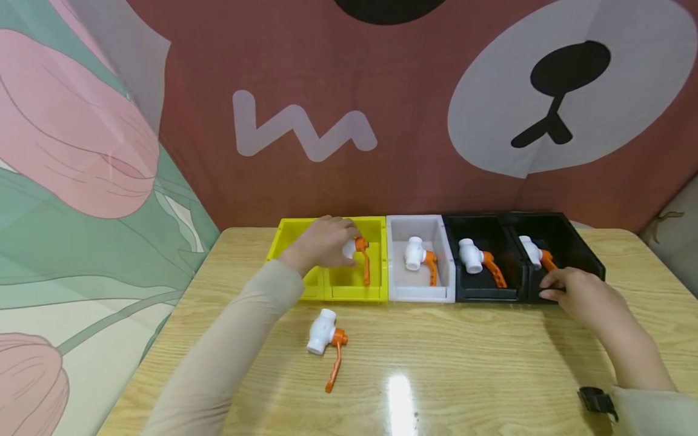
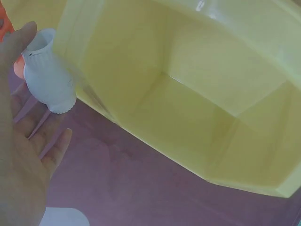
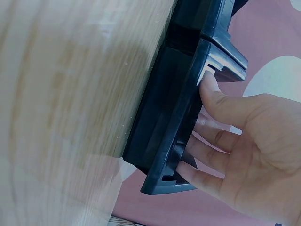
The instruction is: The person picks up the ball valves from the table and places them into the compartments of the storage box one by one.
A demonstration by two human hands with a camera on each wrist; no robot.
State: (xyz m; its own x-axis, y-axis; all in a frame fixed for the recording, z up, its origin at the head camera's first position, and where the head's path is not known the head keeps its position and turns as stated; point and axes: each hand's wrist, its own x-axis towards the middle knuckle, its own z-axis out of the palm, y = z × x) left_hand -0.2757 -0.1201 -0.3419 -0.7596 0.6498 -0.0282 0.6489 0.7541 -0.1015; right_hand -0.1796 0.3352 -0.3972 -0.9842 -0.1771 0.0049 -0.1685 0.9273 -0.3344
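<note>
My left hand (image 1: 325,243) holds a white plastic ball valve (image 2: 49,75) with an orange lever handle (image 1: 366,266), over the right-hand part of the yellow bins (image 1: 356,293). In the left wrist view the thumb lies at the valve's open end and fingers are behind its body. My right hand (image 1: 591,300) grips the front rim of the rightmost black bin (image 3: 162,127), thumb at the rim and fingertips hidden behind it. Inside that bin lies another valve (image 1: 530,252); its handle end is covered by the fingers. One more valve (image 1: 323,332) lies on the table before the yellow bins.
A white bin (image 1: 397,287) and a second black bin (image 1: 471,295) stand between the hands in one row, each with a valve inside. The row sits at the back of the wooden table (image 1: 469,363), against a printed cloth (image 1: 403,169). A dark band (image 1: 597,401) is at the right wrist.
</note>
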